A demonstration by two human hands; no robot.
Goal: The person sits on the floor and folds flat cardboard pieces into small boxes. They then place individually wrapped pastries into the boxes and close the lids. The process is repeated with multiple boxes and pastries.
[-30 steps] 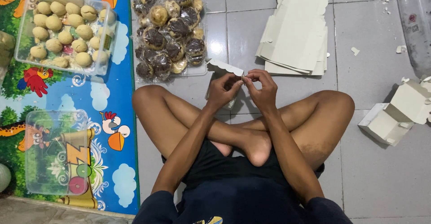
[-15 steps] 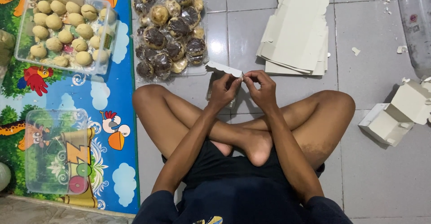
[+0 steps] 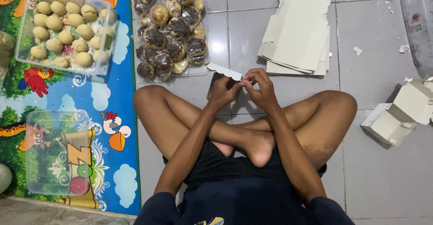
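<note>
Cardboard strip (image 3: 224, 71), white with a scalloped edge, sits pinched between both hands above the crossed legs, over the tiled floor (image 3: 383, 180). Left hand (image 3: 224, 91) has its fingers clamped on the strip's near end; right hand (image 3: 261, 88) has its fingertips closed on the same end, touching the left. Just beyond lies a tray of wrapped chocolate-topped pastries (image 3: 171, 31), with a stack of flat cardboard blanks (image 3: 300, 40) to its right. Farther left, on the play mat (image 3: 122, 130), stands a clear tub of pale round pastries (image 3: 63, 31).
</note>
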